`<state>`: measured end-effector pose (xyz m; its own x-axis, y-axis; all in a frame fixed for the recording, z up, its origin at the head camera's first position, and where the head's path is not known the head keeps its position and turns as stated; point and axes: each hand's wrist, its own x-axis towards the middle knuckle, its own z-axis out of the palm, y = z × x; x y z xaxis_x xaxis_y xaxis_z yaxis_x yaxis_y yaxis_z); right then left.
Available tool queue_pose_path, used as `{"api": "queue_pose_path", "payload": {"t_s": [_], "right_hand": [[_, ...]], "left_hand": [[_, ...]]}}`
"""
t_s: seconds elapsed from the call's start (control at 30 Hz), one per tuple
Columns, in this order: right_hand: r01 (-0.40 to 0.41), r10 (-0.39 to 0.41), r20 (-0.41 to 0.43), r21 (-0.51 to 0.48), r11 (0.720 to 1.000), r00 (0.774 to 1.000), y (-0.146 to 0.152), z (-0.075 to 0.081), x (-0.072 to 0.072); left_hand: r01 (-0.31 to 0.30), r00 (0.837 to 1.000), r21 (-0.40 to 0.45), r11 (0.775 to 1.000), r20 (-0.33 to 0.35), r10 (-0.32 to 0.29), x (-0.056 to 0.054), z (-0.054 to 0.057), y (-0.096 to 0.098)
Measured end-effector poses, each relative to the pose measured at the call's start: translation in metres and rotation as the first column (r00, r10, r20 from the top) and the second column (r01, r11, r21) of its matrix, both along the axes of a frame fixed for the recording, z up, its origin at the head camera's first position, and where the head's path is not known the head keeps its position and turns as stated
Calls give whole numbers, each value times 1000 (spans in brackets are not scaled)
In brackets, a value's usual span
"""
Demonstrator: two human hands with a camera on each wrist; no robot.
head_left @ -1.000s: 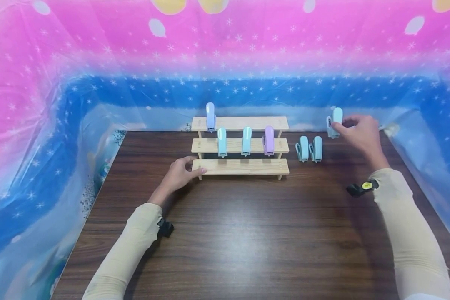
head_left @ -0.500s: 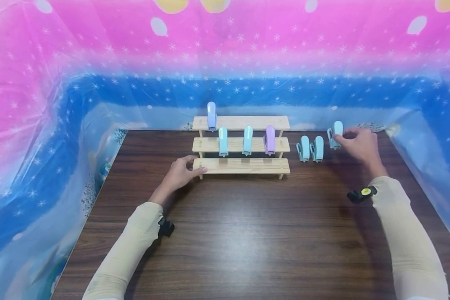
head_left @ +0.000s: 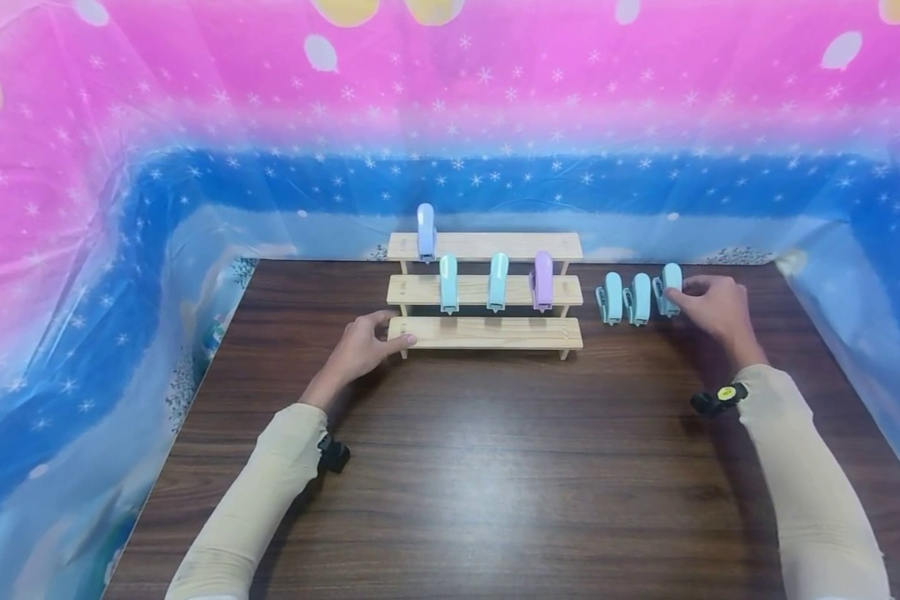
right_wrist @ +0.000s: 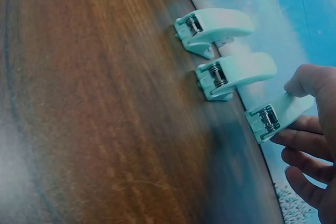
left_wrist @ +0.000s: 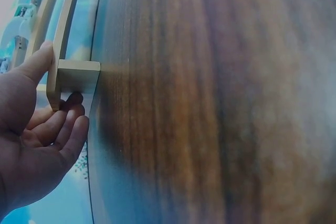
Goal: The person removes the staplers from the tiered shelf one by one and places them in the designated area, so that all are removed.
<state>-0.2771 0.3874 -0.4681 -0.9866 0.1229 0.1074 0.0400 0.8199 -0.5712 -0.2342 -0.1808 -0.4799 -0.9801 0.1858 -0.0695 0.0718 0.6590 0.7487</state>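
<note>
My right hand pinches a mint-green stapler between thumb and fingers, low at the table's back right. In the right wrist view this stapler points its metal-fitted end toward the tabletop. Two matching staplers stand upright to its left. My left hand grips the left end of a three-step wooden rack, thumb on the top of the lowest step and fingers below, as the left wrist view shows. The middle step holds two light-teal staplers and a purple stapler. A periwinkle stapler stands on the top step.
The dark wood-grain table stretches in front of the rack. A pink and blue patterned cloth hangs along the back and both sides. Black wrist cameras sit on both sleeves.
My right hand has lowered the mint-green stapler from above the table's back edge to beside the two standing ones. The left hand keeps its grip on the rack.
</note>
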Motion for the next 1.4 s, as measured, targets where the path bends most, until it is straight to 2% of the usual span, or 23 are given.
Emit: {"api": "queue_pose_path", "payload": {"t_s": [0.5,0.83,1.23,1.4], "right_hand": [[3,-4,40,20,1000,999,3,-15,2],[3,-4,51,20,1000,999,5,-18,4],[-1,2,109,-13,1000,994,6,-16,6],[-14,15,57,-18,1000,998,8,-6,7]], "left_hand": [[13,1000,0,1000,5,-13,-1,-1,0],[5,1000,-5,1000,3,-5,-1,-1,1],[1,1000,1,1000,15,-1,-1,0,-1],[3,1000,-5,1000,10,-3,-1,-1,-2]]}}
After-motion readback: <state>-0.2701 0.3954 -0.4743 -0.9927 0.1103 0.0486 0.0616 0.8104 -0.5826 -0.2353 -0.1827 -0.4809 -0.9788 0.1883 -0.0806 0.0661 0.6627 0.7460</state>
